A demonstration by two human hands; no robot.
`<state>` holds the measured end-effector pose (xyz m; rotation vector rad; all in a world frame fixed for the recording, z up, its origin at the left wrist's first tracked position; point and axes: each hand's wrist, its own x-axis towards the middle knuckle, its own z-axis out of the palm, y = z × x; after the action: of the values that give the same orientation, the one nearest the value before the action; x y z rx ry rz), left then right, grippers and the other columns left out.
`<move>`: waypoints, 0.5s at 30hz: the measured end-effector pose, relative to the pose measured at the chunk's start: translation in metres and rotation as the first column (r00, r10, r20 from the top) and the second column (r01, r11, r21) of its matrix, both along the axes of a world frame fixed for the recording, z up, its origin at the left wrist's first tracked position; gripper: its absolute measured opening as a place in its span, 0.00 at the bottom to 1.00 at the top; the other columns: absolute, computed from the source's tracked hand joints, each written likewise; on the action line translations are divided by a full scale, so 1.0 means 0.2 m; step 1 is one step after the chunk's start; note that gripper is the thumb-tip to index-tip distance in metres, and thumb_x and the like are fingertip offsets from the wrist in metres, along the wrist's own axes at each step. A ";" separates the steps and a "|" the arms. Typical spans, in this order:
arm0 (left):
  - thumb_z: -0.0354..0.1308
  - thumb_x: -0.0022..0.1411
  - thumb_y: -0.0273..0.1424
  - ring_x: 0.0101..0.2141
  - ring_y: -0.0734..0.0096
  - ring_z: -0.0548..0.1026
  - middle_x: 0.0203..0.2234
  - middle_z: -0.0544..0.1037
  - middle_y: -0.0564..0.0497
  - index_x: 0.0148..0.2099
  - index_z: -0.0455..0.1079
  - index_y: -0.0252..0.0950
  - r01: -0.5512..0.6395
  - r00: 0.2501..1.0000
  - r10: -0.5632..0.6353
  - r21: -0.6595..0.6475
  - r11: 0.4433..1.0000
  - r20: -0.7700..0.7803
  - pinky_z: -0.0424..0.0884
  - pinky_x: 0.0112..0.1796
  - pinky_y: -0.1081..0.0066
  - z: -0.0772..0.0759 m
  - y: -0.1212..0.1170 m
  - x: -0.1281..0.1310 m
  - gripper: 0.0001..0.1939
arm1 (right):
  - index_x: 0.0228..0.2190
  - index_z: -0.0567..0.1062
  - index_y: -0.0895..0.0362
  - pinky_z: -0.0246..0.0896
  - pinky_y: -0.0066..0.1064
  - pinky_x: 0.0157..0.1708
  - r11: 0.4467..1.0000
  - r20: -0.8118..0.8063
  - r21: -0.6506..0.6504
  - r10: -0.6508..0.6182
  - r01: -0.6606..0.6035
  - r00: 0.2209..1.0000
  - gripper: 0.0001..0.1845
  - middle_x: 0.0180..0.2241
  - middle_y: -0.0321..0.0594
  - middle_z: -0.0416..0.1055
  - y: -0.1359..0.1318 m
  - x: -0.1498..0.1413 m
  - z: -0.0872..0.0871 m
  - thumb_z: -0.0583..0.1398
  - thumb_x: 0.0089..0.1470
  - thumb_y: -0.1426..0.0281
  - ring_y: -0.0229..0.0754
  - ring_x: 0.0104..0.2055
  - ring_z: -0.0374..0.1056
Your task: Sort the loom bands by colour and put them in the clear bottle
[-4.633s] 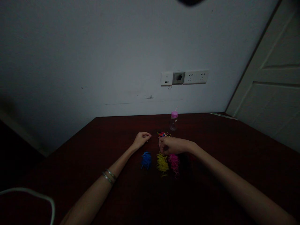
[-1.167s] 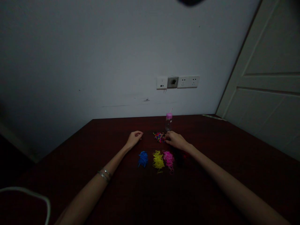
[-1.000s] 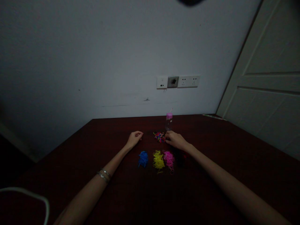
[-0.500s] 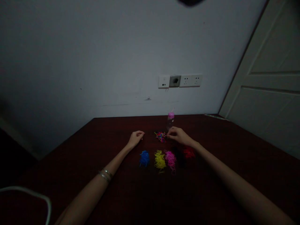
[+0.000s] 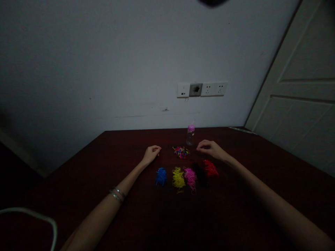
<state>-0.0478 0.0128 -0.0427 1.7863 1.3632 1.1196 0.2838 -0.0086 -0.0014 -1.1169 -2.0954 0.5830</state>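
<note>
Flanking the mixed pile, hands seem clear of table edges.

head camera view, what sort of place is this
Probably an indoor room, perhaps in a home: a dark table by a pale wall, wall sockets, and what looks like a panelled door on the right.

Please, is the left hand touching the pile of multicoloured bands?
Apart: the head view shows a strip of dark tabletop between the left hand and the multicoloured bands.

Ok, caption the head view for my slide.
Left hand and right hand flank a multicolored pile near a pink-capped bottle.
</note>
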 end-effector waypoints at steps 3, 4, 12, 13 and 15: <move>0.52 0.51 0.41 0.17 0.78 0.61 0.14 0.66 0.55 0.35 0.71 0.28 0.003 1.000 -0.003 -0.007 1.000 0.002 0.56 0.20 0.78 0.00 -0.01 0.00 0.20 | 0.25 0.75 0.58 0.60 0.35 0.39 0.998 0.039 -0.059 -0.021 0.023 0.999 0.13 0.33 0.42 0.69 -0.03 0.10 0.00 0.59 0.44 0.60 0.43 0.37 0.65; 0.52 0.51 0.41 0.17 0.78 0.62 0.14 0.66 0.55 0.35 0.71 0.28 0.002 1.000 -0.002 -0.007 1.000 0.002 0.56 0.20 0.78 0.00 0.00 0.00 0.20 | 0.25 0.75 0.57 0.60 0.36 0.40 0.996 0.053 -0.086 -0.024 0.029 0.998 0.13 0.34 0.42 0.69 -0.03 0.13 0.00 0.59 0.44 0.59 0.44 0.38 0.65; 0.52 0.51 0.41 0.17 0.78 0.62 0.14 0.67 0.54 0.35 0.71 0.29 0.022 0.999 -0.021 0.028 0.999 -0.049 0.57 0.21 0.78 -0.03 0.02 -0.01 0.19 | 0.26 0.76 0.56 0.57 0.36 0.44 0.976 0.123 -0.212 0.082 -0.055 0.989 0.17 0.36 0.42 0.70 -0.11 0.28 -0.02 0.59 0.43 0.55 0.43 0.41 0.64; 0.51 0.51 0.40 0.17 0.78 0.62 0.14 0.67 0.54 0.35 0.72 0.29 0.024 0.998 -0.023 0.031 0.999 -0.060 0.57 0.21 0.78 -0.04 0.02 -0.02 0.19 | 0.26 0.76 0.56 0.57 0.36 0.44 0.972 0.133 -0.225 0.098 -0.066 0.986 0.18 0.37 0.42 0.70 -0.12 0.28 -0.02 0.59 0.43 0.55 0.43 0.41 0.65; 0.51 0.51 0.39 0.18 0.78 0.63 0.15 0.67 0.54 0.35 0.72 0.29 0.026 0.997 -0.024 0.036 0.999 -0.075 0.57 0.21 0.78 -0.04 0.02 -0.02 0.18 | 0.28 0.77 0.56 0.57 0.35 0.43 0.965 0.151 -0.252 0.115 -0.074 0.982 0.18 0.37 0.42 0.71 -0.13 0.28 -0.02 0.59 0.42 0.54 0.43 0.40 0.65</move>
<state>-0.0513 0.0170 -0.0501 1.8836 1.3676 1.0813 0.3389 -0.0340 -0.0056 -1.2428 -2.2744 0.8404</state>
